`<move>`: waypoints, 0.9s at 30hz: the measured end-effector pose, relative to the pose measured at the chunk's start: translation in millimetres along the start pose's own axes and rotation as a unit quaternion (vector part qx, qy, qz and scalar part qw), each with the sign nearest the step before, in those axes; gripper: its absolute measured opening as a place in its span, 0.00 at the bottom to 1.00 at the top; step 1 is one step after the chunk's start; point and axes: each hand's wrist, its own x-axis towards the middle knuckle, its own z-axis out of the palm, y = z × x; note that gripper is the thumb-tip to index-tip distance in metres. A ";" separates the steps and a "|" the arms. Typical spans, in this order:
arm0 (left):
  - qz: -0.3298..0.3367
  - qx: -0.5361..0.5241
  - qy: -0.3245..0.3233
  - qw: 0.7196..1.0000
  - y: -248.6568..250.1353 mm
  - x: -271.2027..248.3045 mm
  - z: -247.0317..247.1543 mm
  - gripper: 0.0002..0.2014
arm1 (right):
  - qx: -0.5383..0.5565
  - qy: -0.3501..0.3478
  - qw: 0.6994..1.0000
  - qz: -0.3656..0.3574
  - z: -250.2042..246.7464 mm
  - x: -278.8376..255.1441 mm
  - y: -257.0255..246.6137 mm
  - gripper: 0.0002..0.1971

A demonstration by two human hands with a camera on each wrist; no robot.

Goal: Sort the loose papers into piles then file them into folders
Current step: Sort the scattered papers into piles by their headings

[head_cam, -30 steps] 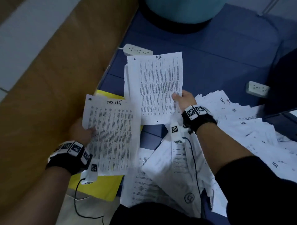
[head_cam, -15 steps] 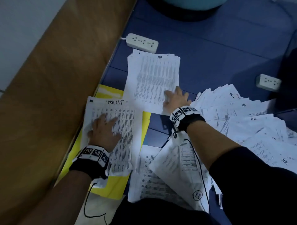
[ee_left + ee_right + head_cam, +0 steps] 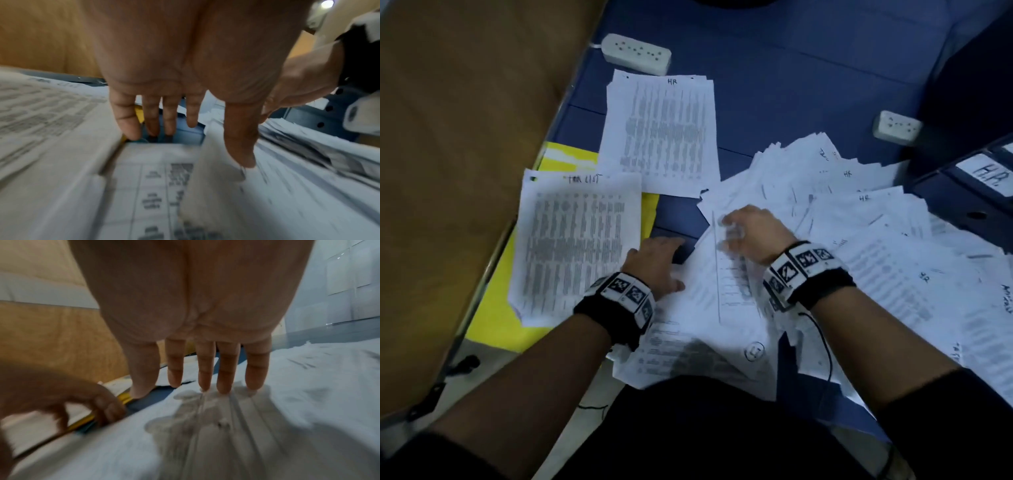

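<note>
The right hand [image 3: 751, 231] reaches, fingers straight, onto the loose papers [image 3: 859, 240]. The left hand [image 3: 657, 263] lies flat, holding nothing, at their edge. Beside it lies the "task list" pile [image 3: 575, 246]; beyond, the "HR" pile [image 3: 664, 133]. An "HR" folder [image 3: 969, 195] stands right.

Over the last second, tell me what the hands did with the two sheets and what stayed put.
The left hand laid its sheet on the task list pile, the right hand laid its sheet on the HR pile. Both let go and drew back to the unsorted papers, fingers now straight over them, holding nothing. Unchanged: yellow folder, two power strips, loose heap.
</note>
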 end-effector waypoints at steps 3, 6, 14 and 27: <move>-0.020 0.105 0.002 0.994 17.0 -3.8 15.9 0.46 | -0.050 -0.036 0.998 -0.012 25.8 -27.8 20.7 0.28; -0.043 0.158 -0.015 0.986 18.4 -7.1 24.3 0.50 | -0.089 -0.024 0.995 -0.027 37.2 -37.4 38.4 0.27; -0.075 0.054 0.002 0.996 30.5 -20.5 16.9 0.06 | -0.066 0.011 0.997 -0.039 42.6 -37.6 54.1 0.26; -0.052 0.001 0.196 0.979 46.7 -88.8 -153.5 0.08 | 0.103 0.013 0.995 -0.007 21.1 -37.9 53.4 0.26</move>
